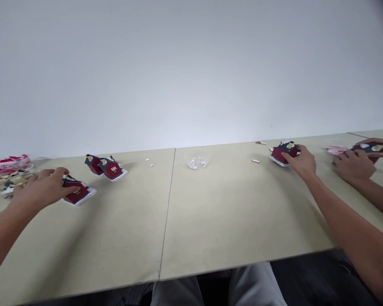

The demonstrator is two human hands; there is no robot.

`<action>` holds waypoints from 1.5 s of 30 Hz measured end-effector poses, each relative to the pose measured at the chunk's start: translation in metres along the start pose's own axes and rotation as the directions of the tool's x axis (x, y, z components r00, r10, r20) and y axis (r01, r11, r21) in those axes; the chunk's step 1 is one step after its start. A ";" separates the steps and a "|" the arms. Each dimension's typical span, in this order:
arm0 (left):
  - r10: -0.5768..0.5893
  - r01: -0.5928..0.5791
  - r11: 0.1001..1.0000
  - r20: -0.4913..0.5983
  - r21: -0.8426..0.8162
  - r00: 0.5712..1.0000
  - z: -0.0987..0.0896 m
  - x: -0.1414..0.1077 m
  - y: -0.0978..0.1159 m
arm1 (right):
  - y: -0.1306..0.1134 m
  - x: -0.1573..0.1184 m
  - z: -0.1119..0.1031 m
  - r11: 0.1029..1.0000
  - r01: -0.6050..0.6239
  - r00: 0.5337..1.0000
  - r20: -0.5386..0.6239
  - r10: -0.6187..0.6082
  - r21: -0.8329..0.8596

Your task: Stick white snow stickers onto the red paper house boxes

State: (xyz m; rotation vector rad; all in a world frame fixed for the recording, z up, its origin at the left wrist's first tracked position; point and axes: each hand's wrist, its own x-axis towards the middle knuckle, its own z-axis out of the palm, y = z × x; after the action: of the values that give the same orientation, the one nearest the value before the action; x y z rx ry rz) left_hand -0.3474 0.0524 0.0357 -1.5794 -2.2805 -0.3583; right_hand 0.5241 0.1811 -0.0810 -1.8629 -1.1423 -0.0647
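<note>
Grasping a small red house (78,196) at the left with the left hand (43,187), in a grip narrowed to the walls between thumb and fingers. Holding a second red house (277,154) at the far right with the right hand (303,162), in a grip likewise drawn in about it. Beyond the first, on the surface (210,212), two more houses (111,169), set close together; at far middle, a clear bowl (207,157) (with white bits (196,163) inside).
</note>
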 end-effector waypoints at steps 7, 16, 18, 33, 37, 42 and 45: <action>0.273 -0.280 0.959 -0.149 -0.028 0.950 -0.028 -0.007 0.147 | -0.071 -0.053 0.012 0.927 0.200 0.970 0.066 -0.232 0.317; 0.776 -0.591 0.616 0.268 -0.521 0.571 0.003 0.009 0.408 | -0.162 -0.129 0.072 0.886 0.378 0.892 0.150 -0.426 0.270; 0.768 -0.597 0.639 0.358 -0.484 0.531 0.018 0.018 0.438 | -0.160 -0.134 0.075 0.875 0.423 0.880 0.123 -0.458 0.234; 0.714 -0.659 0.687 0.453 -0.306 0.533 0.066 0.049 0.480 | -0.149 -0.129 0.083 0.837 0.424 0.804 0.281 -0.524 0.347; 0.703 -0.624 0.712 0.317 -0.322 0.637 0.047 0.043 0.462 | -0.140 -0.122 0.080 0.789 0.446 0.692 0.396 -0.604 0.423; 0.617 -0.561 0.591 -0.122 -0.579 0.777 0.024 -0.008 0.447 | -0.122 -0.095 0.073 0.850 0.469 0.739 0.420 -0.527 0.241; 0.556 -0.476 0.383 -0.214 -0.792 0.803 0.028 -0.051 0.450 | -0.102 -0.074 0.073 0.931 0.359 0.868 0.390 -0.309 -0.061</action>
State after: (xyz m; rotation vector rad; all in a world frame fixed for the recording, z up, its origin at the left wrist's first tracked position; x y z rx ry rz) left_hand 0.0873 0.1768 -0.0053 -2.6911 -1.4995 -1.3434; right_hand 0.3799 0.1984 -0.0891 -1.8167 -1.7624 0.0227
